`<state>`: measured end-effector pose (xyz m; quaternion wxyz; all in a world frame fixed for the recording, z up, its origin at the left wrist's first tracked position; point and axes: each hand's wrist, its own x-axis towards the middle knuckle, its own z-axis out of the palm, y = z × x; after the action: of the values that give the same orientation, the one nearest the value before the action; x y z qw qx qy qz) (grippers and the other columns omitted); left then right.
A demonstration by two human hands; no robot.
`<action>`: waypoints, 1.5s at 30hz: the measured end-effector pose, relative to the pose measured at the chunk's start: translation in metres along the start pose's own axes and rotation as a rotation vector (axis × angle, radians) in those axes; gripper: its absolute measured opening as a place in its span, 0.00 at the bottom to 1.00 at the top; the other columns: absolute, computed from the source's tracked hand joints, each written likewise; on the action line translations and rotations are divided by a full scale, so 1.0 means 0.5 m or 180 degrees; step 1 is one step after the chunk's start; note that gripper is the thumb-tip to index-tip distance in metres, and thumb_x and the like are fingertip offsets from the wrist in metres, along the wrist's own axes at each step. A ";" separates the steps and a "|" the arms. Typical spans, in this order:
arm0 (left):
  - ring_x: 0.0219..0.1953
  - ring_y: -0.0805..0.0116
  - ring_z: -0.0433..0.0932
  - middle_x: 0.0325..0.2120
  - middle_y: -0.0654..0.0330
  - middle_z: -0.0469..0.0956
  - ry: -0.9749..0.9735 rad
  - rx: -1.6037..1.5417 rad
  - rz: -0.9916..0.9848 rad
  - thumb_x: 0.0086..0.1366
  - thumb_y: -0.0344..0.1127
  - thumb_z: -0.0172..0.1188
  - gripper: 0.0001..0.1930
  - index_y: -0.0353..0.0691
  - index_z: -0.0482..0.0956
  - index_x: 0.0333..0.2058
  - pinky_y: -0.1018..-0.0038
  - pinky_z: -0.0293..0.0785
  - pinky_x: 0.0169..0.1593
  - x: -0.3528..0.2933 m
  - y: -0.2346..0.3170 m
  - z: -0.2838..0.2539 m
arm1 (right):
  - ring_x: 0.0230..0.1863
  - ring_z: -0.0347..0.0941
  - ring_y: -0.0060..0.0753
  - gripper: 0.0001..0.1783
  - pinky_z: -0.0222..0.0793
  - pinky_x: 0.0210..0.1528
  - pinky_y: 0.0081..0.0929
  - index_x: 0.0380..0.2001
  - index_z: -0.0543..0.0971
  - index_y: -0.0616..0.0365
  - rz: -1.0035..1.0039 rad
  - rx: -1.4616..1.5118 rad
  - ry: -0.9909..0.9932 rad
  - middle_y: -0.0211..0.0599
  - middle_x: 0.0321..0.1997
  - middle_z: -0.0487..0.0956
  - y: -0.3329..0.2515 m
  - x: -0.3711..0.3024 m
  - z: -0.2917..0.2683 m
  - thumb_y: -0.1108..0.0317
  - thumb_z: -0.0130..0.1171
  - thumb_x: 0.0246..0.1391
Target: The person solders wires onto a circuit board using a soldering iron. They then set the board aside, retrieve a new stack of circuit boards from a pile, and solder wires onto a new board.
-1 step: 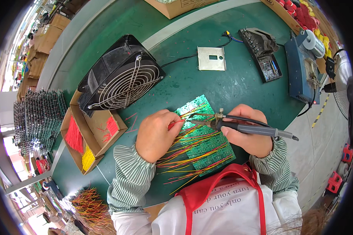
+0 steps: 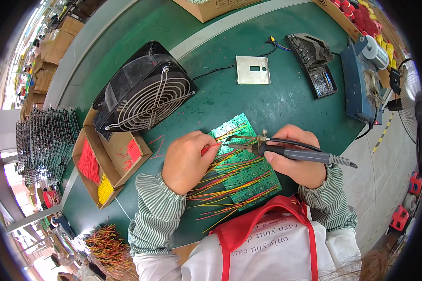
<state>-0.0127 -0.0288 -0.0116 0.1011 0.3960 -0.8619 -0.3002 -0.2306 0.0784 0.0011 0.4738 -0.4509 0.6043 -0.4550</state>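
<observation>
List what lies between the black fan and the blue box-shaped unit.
In the head view, a pale metal plate, a black tool holder and a thin black cable lie between them.

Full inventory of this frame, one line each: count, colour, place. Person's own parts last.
circuit board panel: one, green, between hands
attached wires: many, red and yellow, trailing left off panel
soldering iron: one, grey-black, in right hand
box fan: one, black, upper left
divided box: one, brown, below fan, holding red and yellow wires
metal plate: one, silver, beyond panel
holder tray: one, black, upper right
machine: one, blue, right bench end
spool: one, silver-white, at machine
round fan: one, grey, far right
bench: one, green, underneath
background: too cluttered to count
striped sleeves: two, green-white, forearms
left hand: one, bare, pinching red wire
right hand: one, bare, gripping iron
</observation>
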 end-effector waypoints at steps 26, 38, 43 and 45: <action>0.22 0.60 0.73 0.21 0.56 0.74 0.0033 -0.0040 0.0177 0.53 0.31 0.63 0.05 0.35 0.78 0.26 0.68 0.68 0.27 0.037 0.025 0.021 | 0.27 0.70 0.15 0.10 0.67 0.30 0.17 0.29 0.75 0.62 0.0225 -0.0003 0.0265 0.30 0.24 0.78 -0.001 -0.012 -0.035 0.71 0.64 0.42; 0.23 0.58 0.74 0.22 0.56 0.74 0.0115 0.0165 0.0272 0.53 0.31 0.62 0.05 0.35 0.79 0.27 0.67 0.69 0.28 0.034 0.032 0.010 | 0.27 0.70 0.14 0.11 0.67 0.29 0.17 0.29 0.75 0.62 0.0227 0.0114 0.0326 0.29 0.24 0.77 -0.008 -0.016 -0.050 0.71 0.65 0.42; 0.25 0.58 0.75 0.24 0.57 0.75 0.0463 0.0318 0.0433 0.53 0.30 0.62 0.04 0.37 0.79 0.27 0.68 0.70 0.29 0.042 0.051 -0.006 | 0.27 0.70 0.15 0.11 0.67 0.29 0.16 0.29 0.75 0.63 0.0215 -0.0018 0.0359 0.30 0.24 0.77 -0.004 -0.024 -0.063 0.71 0.65 0.42; 0.25 0.59 0.75 0.24 0.56 0.75 0.0225 0.0247 0.0512 0.53 0.30 0.62 0.04 0.37 0.78 0.27 0.68 0.70 0.30 0.049 0.057 0.013 | 0.27 0.70 0.15 0.11 0.67 0.30 0.16 0.29 0.75 0.63 0.0207 0.0007 0.0403 0.30 0.24 0.77 -0.004 -0.025 -0.066 0.71 0.65 0.42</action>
<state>-0.0494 -0.0297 -0.0014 0.1399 0.3395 -0.8978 -0.2433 -0.2613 0.0941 0.0095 0.4497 -0.4009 0.6469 -0.4676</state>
